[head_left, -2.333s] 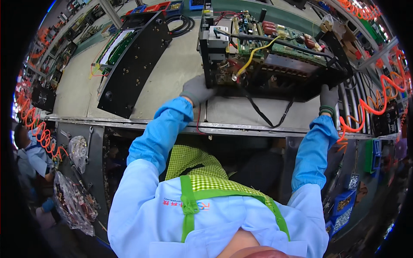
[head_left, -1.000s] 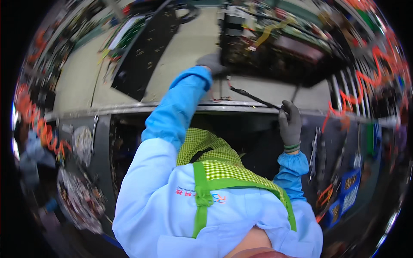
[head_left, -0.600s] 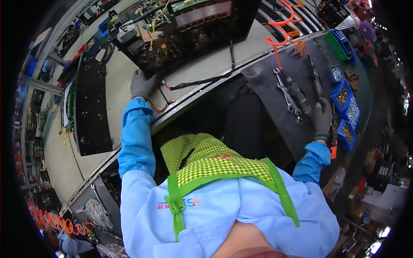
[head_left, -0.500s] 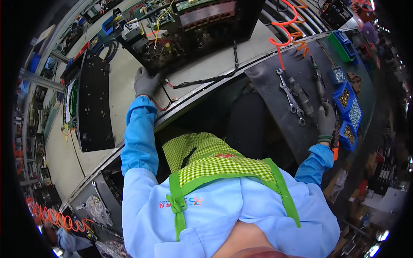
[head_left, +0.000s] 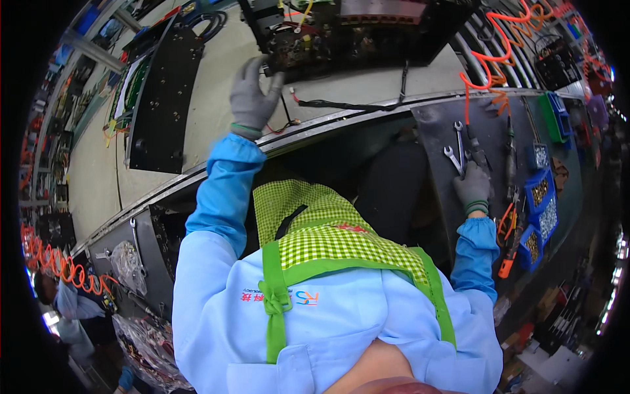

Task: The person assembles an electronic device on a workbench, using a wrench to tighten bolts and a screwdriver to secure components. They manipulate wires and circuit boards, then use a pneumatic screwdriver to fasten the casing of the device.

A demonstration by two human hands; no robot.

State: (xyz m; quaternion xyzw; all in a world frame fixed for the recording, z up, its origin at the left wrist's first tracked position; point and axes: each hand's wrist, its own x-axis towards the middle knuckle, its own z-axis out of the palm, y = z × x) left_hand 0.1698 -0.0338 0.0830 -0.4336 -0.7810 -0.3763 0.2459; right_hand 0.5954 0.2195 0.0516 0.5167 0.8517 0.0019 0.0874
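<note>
My left hand (head_left: 254, 97), in a grey glove, is raised over the bench with its fingers apart and nothing in them. It is beside the lower left corner of the black metal equipment housing (head_left: 367, 49), whose inside shows wiring and boards. A black cable bundle (head_left: 357, 105) trails from the housing along the bench edge. On the dark side table, my gloved right hand (head_left: 472, 187) is closed at the lower ends of two combination wrenches (head_left: 452, 157). Its fingertips are partly hidden. An air tool (head_left: 478, 155) lies just beyond that hand.
A black perforated panel (head_left: 167, 98) stands at left on the light bench (head_left: 226, 39). Blue bins (head_left: 548, 217) of screws line the right edge, with orange-handled pliers (head_left: 506, 222) beside them. A coiled orange air hose (head_left: 495, 56) hangs at the back right.
My left hand has come off the housing's corner and its fingers have spread. My right hand has moved left from the slim tool to the wrenches, and one wrench has turned. The view has shifted.
</note>
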